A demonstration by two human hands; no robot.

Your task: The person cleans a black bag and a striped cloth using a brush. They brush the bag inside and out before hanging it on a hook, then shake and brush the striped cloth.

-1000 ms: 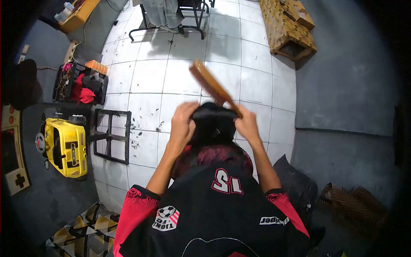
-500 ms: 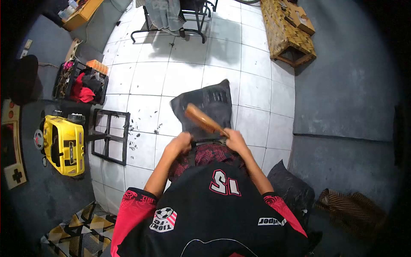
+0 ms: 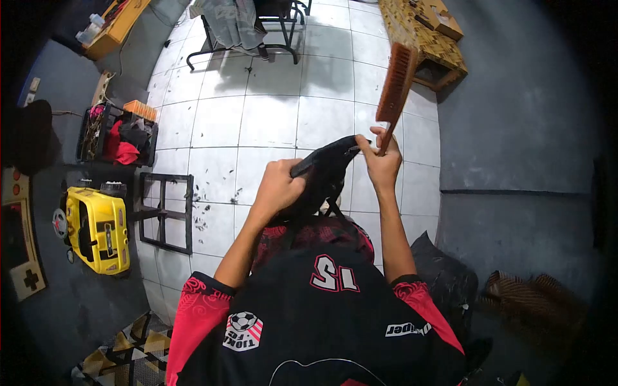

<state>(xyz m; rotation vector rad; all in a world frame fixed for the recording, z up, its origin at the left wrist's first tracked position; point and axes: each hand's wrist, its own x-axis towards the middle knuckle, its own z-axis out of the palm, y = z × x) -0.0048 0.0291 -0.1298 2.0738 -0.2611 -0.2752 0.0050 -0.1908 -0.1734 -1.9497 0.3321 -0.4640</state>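
Fingers of the left hand (image 3: 279, 188) curl closed around the near-left edge of a black, limp fabric piece with thin dark straps (image 3: 322, 174), the forearm slanting up and inward from a red-and-black sleeve (image 3: 205, 305). Level with it and farther right, the right hand (image 3: 383, 166) is raised on a nearly upright forearm; its thumb side meets the upper corner of the fabric, while the fingers close on the handle of a brown wooden brush with reddish-brown bristles (image 3: 397, 83). That brush stands almost vertical above the hand, leaning slightly right, its bristles facing left. Between the two hands, the black piece slopes up toward the right, over patterned dark-red and black shorts (image 3: 312, 235) and in front of a black shirt numbered 12 (image 3: 315, 315). Beyond lies a white tiled floor (image 3: 270, 122) strewn with small dark bits, mostly at the left. On that side are a black square frame (image 3: 165, 212), a yellow toy car (image 3: 102, 228) and a black crate of mixed items (image 3: 117, 136). Farther off at the right, a woven tan box-like stand (image 3: 444, 61) sits along the grey wall (image 3: 515, 128).
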